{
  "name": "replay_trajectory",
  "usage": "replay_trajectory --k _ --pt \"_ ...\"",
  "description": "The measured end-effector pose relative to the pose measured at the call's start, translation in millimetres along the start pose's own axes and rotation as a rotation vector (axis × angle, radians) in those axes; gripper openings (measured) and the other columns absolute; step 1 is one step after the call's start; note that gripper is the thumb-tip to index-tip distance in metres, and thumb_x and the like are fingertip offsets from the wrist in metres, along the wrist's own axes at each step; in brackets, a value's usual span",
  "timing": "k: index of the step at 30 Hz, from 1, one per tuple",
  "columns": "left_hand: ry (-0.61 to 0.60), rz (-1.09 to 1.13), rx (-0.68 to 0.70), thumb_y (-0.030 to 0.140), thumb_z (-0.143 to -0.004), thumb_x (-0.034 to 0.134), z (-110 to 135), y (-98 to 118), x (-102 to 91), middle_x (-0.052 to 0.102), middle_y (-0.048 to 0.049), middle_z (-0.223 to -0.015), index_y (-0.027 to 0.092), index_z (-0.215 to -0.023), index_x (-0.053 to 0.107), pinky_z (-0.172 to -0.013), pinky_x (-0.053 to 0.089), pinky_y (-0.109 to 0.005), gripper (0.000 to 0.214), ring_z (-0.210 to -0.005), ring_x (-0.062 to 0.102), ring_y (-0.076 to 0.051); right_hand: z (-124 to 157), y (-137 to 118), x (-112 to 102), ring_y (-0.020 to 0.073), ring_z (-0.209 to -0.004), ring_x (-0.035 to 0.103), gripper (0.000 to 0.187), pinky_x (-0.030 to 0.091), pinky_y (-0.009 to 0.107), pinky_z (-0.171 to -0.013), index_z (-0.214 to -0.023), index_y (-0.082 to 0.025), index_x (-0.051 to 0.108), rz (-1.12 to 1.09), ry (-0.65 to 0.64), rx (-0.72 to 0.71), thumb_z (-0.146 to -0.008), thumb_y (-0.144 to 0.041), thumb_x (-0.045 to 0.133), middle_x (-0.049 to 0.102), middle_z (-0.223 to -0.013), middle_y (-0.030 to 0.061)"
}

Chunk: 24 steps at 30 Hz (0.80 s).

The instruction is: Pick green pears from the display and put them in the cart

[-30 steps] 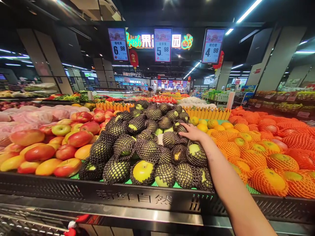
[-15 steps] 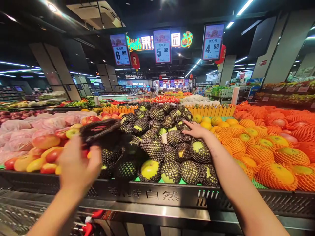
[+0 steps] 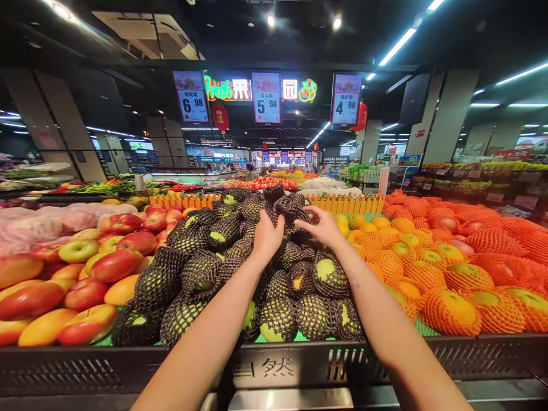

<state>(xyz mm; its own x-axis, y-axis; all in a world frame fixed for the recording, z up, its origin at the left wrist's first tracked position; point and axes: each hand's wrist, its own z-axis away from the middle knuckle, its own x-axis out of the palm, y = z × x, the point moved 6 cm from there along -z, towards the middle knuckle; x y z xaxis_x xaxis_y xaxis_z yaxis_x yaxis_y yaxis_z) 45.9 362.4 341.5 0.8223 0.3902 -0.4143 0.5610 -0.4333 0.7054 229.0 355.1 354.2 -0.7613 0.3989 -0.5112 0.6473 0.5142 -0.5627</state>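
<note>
A heap of green apples in black foam nets (image 3: 214, 268) fills the middle bin of the fruit stand. Both my arms reach over it to the back of the pile. My left hand (image 3: 266, 235) is closed on an empty black foam net (image 3: 289, 209), held up just above the fruit. My right hand (image 3: 322, 226) meets it from the right, fingers bent against the same net. A bare green apple (image 3: 270, 333) lies at the front of the pile.
Red and yellow apples (image 3: 85, 268) lie in the left bin, oranges in orange nets (image 3: 454, 268) in the right one. A black perforated metal rim (image 3: 299, 365) runs along the front. A low yellow fence (image 3: 346, 202) backs the bins. Price signs (image 3: 266, 97) hang overhead.
My left hand came up from the lower left carrying the black net and moved to the back of the pile. My right hand lifted off the apples to meet it.
</note>
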Motion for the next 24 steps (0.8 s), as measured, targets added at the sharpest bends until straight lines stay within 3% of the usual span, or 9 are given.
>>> replay_trajectory --k 2,5,7,9,13,16,19,22,24 --pt "-0.004 0.029 -0.018 0.052 -0.092 0.049 1.7 -4.3 -9.4 0.071 -0.0215 -0.113 0.018 -0.107 0.050 -0.089 0.052 -0.046 0.037 -0.102 0.070 -0.036 -0.1 2.2 -0.3 0.0192 -0.069 0.059 0.040 0.049 0.033 -0.070 -0.093 -0.021 0.068 -0.057 0.032 -0.020 -0.071 -0.054 0.072 0.065 -0.074 -0.0011" --pt "0.046 0.018 -0.071 0.061 -0.096 0.028 -1.2 -6.3 -26.6 0.071 -0.0200 -0.105 0.022 -0.094 0.051 -0.092 0.051 -0.050 0.045 -0.102 0.069 -0.038 1.7 6.7 -10.4 0.0174 -0.064 0.051 0.026 0.041 0.031 -0.065 -0.075 -0.023 0.061 -0.106 0.170 0.025 -0.073 -0.048 0.067 0.056 -0.065 -0.0035" --pt "0.130 -0.052 -0.104 0.050 -0.099 0.022 -4.4 -6.8 -43.1 0.071 -0.0206 -0.103 0.022 -0.093 0.052 -0.094 0.049 -0.054 0.041 -0.106 0.067 -0.039 4.8 9.2 -19.5 0.0164 -0.061 0.046 0.020 0.038 0.030 -0.063 -0.069 -0.024 0.053 -0.103 0.281 0.089 -0.072 -0.040 0.064 0.051 -0.062 -0.0050" --pt "0.246 -0.137 -0.091 0.037 -0.096 0.030 -6.6 -5.5 -63.6 0.069 -0.0212 -0.106 0.019 -0.102 0.052 -0.095 0.049 -0.056 0.028 -0.107 0.067 -0.040 7.7 10.7 -25.1 0.0160 -0.061 0.044 0.021 0.036 0.030 -0.062 -0.064 -0.025 0.044 -0.065 0.343 0.144 -0.068 -0.033 0.063 0.046 -0.061 -0.0058" --pt "0.516 -0.239 0.026 0.018 -0.085 0.047 -5.0 -0.7 -102.4 0.062 -0.0207 -0.119 0.015 -0.113 0.051 -0.104 0.047 -0.057 0.029 -0.116 0.061 -0.039 8.5 12.6 -25.8 0.0158 -0.061 0.041 0.027 0.034 0.030 -0.063 -0.061 -0.026 0.035 -0.005 0.352 0.148 -0.061 -0.027 0.062 0.045 -0.063 -0.0054" --pt "0.597 -0.256 0.052 0.009 -0.080 0.050 -3.9 -3.3 -109.9 0.054 -0.0186 -0.128 0.017 -0.114 0.053 -0.108 0.045 -0.054 0.035 -0.122 0.057 -0.036 7.1 15.7 -24.1 0.0166 -0.064 0.047 0.022 0.039 0.031 -0.067 -0.065 -0.026 0.038 -0.085 0.358 0.096 -0.058 -0.023 0.059 0.053 -0.070 -0.0035" --pt "0.432 -0.373 0.005 0.010 -0.080 0.059 -10.1 -12.1 -91.5 0.046 -0.0230 -0.140 0.014 -0.122 0.055 -0.110 0.043 -0.053 0.043 -0.129 0.053 -0.039 6.6 18.2 -24.1 0.0197 -0.072 0.054 0.019 0.043 0.033 -0.072 -0.068 -0.025 0.044 -0.112 0.371 0.065 -0.057 -0.022 0.059 0.058 -0.074 -0.0013" --pt "0.132 -0.488 -0.084 0.026 -0.081 0.071 -14.7 -25.5 -64.1 0.037 -0.0310 -0.151 0.011 -0.133 0.054 -0.107 0.043 -0.061 0.057 -0.137 0.042 -0.049 7.5 20.4 -25.9 0.0211 -0.072 0.057 0.020 0.046 0.036 -0.074 -0.068 -0.025 0.047 -0.088 0.384 0.086 -0.058 -0.023 0.065 0.058 -0.071 -0.0018" --pt "0.053 -0.508 -0.068 0.036 -0.085 0.068 -13.8 -26.3 -55.2 0.031 -0.0312 -0.157 0.013 -0.136 0.054 -0.105 0.044 -0.065 0.058 -0.141 0.036 -0.052 7.9 21.6 -26.3 0.0226 -0.072 0.060 0.022 0.050 0.039 -0.076 -0.070 -0.024 0.051 -0.094 0.379 0.103 -0.061 -0.028 0.071 0.062 -0.072 -0.0008"
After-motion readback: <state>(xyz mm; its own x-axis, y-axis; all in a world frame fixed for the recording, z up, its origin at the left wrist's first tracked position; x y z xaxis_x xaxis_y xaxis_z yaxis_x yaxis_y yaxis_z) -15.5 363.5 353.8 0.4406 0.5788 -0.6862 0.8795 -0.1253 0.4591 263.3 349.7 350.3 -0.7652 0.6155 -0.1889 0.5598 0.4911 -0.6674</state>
